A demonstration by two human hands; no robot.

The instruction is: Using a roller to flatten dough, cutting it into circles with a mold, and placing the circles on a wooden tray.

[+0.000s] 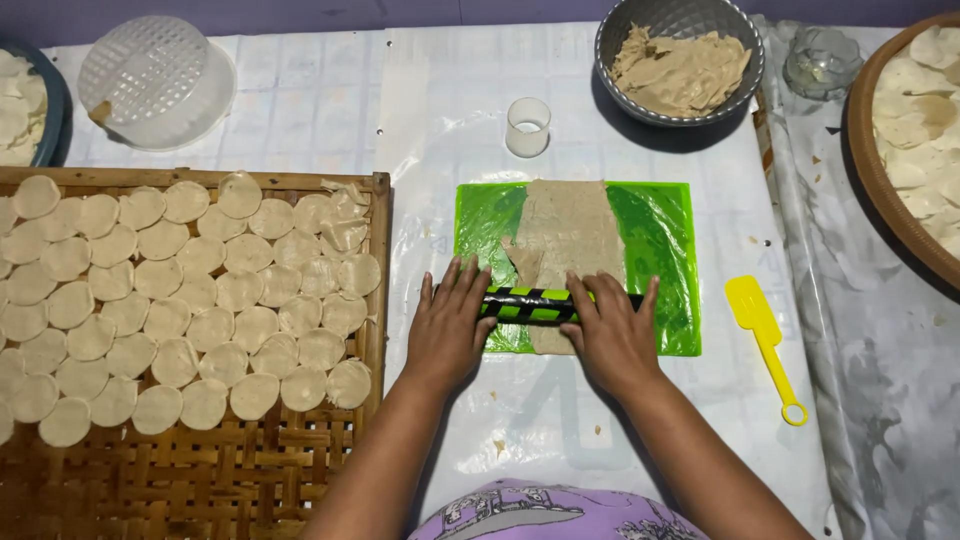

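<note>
Dough (566, 225) lies thin, beige, ragged-edged under a green-black rolling pin (540, 303).

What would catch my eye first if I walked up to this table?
Probably the bright green sheet in the middle, where the left hand and right hand press a striped roller over flat dough. To its left, a woven tray holds rows of pale dough rounds.

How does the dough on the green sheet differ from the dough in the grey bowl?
The dough on the green sheet lies rolled flat in a long thin strip, while the dough in the grey bowl sits heaped in ragged scraps. The strip is under the roller pressed by both hands; the scraps lie untouched. Both are the same pale tan.
</note>
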